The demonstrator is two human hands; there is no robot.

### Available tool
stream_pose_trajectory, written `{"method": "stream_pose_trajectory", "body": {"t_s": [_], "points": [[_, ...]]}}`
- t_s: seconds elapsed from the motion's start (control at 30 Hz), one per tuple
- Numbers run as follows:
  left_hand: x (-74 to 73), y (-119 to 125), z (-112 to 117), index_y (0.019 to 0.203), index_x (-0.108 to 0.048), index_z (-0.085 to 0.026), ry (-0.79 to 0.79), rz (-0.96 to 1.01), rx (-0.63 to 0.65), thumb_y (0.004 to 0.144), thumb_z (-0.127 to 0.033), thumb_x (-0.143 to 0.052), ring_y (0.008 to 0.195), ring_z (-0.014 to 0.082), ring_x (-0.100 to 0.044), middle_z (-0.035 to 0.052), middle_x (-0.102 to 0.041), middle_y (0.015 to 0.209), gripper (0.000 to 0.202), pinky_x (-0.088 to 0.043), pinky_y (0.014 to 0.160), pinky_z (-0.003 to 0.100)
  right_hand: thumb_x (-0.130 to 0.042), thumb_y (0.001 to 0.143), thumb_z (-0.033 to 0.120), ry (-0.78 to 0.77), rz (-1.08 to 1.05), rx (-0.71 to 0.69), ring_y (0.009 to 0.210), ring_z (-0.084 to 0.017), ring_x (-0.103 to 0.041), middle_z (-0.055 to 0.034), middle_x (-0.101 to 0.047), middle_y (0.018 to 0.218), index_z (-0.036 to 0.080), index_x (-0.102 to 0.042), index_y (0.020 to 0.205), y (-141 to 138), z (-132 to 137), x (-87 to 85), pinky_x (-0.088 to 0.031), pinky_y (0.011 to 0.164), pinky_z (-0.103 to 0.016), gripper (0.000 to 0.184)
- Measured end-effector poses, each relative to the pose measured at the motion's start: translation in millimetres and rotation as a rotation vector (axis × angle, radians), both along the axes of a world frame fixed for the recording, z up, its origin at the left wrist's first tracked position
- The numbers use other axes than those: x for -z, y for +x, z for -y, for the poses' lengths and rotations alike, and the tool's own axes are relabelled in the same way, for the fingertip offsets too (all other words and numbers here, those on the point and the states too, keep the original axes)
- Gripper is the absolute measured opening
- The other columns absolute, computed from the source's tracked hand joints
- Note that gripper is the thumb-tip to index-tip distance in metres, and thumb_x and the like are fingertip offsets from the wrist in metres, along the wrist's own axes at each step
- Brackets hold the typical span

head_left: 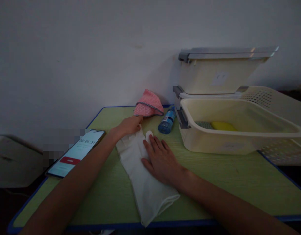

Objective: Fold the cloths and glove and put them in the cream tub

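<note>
A white glove [140, 176] lies flat on the green table, its wide cuff toward me and its fingers pointing away. Spread over its upper part rests my right hand [161, 160], palm down with the fingers stretched out. One white glove finger pokes out just beyond those fingertips. My left hand [130, 125] is at the far end of the glove, its fingers curled and closed at a glove finger. The exact grip is partly hidden under the hand.
Behind my left hand sits a pink patterned cloth [150, 102]. A blue-labelled bottle [167, 120] lies beside a cream bin [214, 143] containing a yellow item; a lidded bin [209, 75] stands behind. At the table's left edge is a phone [77, 153] showing a timer.
</note>
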State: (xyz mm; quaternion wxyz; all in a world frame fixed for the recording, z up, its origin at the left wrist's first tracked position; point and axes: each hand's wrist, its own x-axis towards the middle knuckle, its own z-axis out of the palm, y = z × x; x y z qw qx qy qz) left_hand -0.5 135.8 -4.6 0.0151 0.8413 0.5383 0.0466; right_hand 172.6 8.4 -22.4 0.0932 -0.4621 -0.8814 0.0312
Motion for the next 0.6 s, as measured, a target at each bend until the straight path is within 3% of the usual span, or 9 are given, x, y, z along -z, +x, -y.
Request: {"method": "stream_pose_trajectory", "body": {"t_s": [0.17,0.6], "points": [[-3.5,-8.2,-4.6,0.081,-0.054,-0.016,-0.025,0.033,0.025,0.068,-0.01,-0.048,0.072,0.0174,-0.054,0.0046,-0.06,0.08,0.015,-0.036,0.06,0.026,-0.038,0.089,0.04,0.005,-0.013,-0.008,0.131,-0.034,-0.029,-0.0223,-0.029,0.143,0.016,-0.038,0.136,0.5,-0.4,1.2,-0.026,0.104,-0.051,0.053],[2.6,-15.1,-13.9,0.084,-0.063,-0.017,-0.064,0.063,0.005,0.069,-0.01,-0.049,0.081,0.0175,-0.058,0.0053,-0.064,0.09,0.021,-0.043,0.069,0.025,-0.038,0.09,0.041,0.006,-0.02,-0.012,0.131,-0.034,-0.029,-0.0225,-0.028,0.144,0.015,-0.041,0.135,1.0,0.3,1.0,-0.025,0.104,-0.051,0.052]]}}
